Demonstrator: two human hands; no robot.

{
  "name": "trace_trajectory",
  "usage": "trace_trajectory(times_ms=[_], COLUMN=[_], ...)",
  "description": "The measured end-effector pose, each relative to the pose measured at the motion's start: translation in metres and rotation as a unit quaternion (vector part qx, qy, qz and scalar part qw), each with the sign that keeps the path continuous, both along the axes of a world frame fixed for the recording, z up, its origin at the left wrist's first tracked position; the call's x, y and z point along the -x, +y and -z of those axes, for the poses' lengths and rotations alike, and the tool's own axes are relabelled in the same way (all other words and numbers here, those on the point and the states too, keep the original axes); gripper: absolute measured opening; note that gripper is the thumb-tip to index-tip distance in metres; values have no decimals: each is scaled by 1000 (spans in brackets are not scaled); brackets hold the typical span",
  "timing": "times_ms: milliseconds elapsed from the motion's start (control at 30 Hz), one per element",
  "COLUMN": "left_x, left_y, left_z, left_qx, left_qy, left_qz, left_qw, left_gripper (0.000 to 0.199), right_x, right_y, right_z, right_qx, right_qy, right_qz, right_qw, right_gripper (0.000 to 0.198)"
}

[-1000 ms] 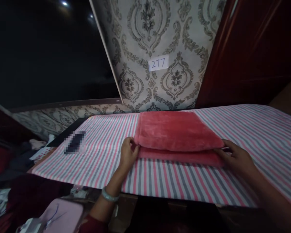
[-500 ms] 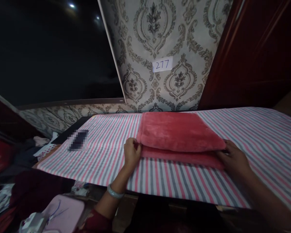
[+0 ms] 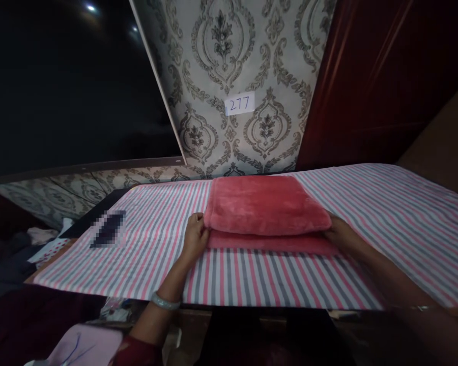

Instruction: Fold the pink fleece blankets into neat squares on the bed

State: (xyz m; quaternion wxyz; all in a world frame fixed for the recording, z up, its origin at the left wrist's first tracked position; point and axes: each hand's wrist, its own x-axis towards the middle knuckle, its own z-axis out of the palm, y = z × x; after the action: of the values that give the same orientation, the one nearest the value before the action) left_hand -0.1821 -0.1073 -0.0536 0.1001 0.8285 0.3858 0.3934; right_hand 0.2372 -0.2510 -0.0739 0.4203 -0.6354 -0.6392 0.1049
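Observation:
A red plush blanket (image 3: 269,206) lies folded in layers on the striped cloth (image 3: 232,284), with its upper layer set back from the lower one along the front edge. My left hand (image 3: 196,236), with a pale bangle on the wrist, is closed on the blanket's front left corner, thumb and fingers together. At the front right corner, my right hand (image 3: 341,236) grips the blanket's edge. Some of the right fingers are hidden behind that corner.
A dark screen (image 3: 72,91) stands at the back left, beside patterned wallpaper bearing a paper label (image 3: 239,103) marked 277. A pixelated dark object (image 3: 109,229) lies on the cloth's left part. Below left are a pink panel (image 3: 86,345) and clothes. A dark red wooden panel (image 3: 374,81) rises at right.
The camera view has turned slightly right. My right hand and the blanket's right front corner have shifted a little inward to the left. Both hands stay at the front corners.

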Motion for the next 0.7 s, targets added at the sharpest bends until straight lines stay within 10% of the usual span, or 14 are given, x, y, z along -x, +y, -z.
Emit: trace_trajectory(times_ms=[400,533,700], left_x=[26,24,11], left_y=[7,1,-2], left_z=[-4,-19,-26], left_qx=[106,222,204], left_qy=[-15,-92,-125], left_qz=[102,109,88], left_qw=[989,965,967], left_gripper=[29,36,42], right_x=[-3,1,10], right_y=[-15,-24,-25], right_z=[-4,-19,-26], right_qx=[-34,15,92], right_qy=[-31,65,178], right_qz=[8,-11,-40], right_qw=[999,998,979], right_gripper=[29,33,50])
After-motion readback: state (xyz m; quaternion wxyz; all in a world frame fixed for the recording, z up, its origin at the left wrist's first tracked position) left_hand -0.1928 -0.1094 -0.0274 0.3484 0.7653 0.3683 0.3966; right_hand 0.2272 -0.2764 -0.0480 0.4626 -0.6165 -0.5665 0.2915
